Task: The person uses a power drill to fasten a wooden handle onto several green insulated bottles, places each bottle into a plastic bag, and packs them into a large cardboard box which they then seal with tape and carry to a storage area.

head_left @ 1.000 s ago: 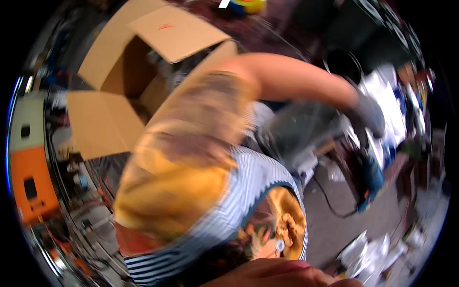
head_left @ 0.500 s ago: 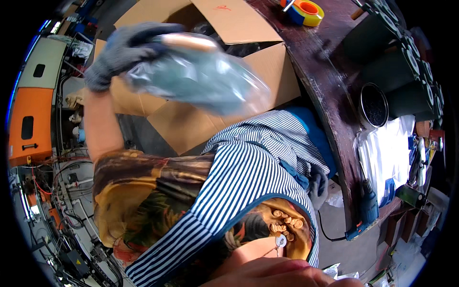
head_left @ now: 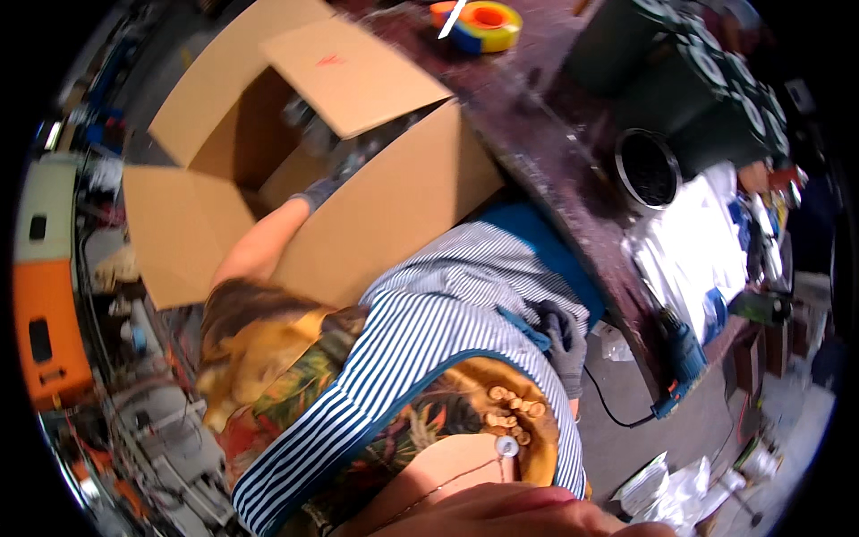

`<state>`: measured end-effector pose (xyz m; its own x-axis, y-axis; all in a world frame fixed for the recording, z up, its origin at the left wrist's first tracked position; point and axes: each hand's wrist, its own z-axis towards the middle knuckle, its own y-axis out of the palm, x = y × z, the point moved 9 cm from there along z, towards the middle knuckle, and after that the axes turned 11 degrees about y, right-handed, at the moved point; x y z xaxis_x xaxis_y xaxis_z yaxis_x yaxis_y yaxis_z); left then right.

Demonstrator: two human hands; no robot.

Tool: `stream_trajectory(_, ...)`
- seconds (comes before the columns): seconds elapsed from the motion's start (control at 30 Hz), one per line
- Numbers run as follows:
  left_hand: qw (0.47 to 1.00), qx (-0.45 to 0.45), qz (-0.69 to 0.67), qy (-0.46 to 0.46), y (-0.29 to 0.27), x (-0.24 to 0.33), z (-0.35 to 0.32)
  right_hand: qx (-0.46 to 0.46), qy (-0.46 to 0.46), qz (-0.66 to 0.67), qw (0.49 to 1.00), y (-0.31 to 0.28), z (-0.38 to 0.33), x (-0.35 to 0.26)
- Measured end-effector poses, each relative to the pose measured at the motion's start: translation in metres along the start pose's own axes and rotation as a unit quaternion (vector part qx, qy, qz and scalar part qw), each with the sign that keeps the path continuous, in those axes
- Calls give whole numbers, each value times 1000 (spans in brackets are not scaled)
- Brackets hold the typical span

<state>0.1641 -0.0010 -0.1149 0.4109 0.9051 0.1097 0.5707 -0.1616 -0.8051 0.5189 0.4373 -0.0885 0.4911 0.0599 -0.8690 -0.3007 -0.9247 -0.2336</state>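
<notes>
My left hand (head_left: 318, 193), in a grey glove, reaches down into the open cardboard box (head_left: 385, 215). Its fingers are hidden behind the box's near side, so what they hold cannot be told. Clear plastic-wrapped items (head_left: 309, 134) show inside the box, partly under a raised flap. My right hand (head_left: 564, 349), also gloved in grey, rests low against the side of my striped apron (head_left: 447, 313), beside a blue tie. Its fingers look loosely apart, and I see nothing in them.
A dark worktable (head_left: 546, 179) runs along the right. On it are tape rolls (head_left: 488, 25), several dark green cylinders (head_left: 680, 98), a round container of small black pieces (head_left: 646, 170), white bags (head_left: 693, 242) and a corded power tool (head_left: 684, 353). Orange machinery (head_left: 49, 331) stands left.
My left hand has lowered a clear plastic bag with dark green contents from above the box into it, and the bag is no longer distinct. The view has shifted; my right hand stays by my side.
</notes>
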Motion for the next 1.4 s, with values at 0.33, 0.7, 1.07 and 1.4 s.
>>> stream_trajectory(0.33,723,516,8,459,-354,374,-79,137,-38,-27,989,-51,-11,-39)
stream_trajectory(0.7,912,340,3,231,-466,422,175,264,40,86,960,-99,-81,22)
stream_trajectory(1.07,749,341,-225,522,-415,334,108,565,-153,-169,793,-240,-126,17)
stream_trajectory(1.4,806,287,-257,449,-245,287,-24,527,9,-257,810,-308,-110,96)
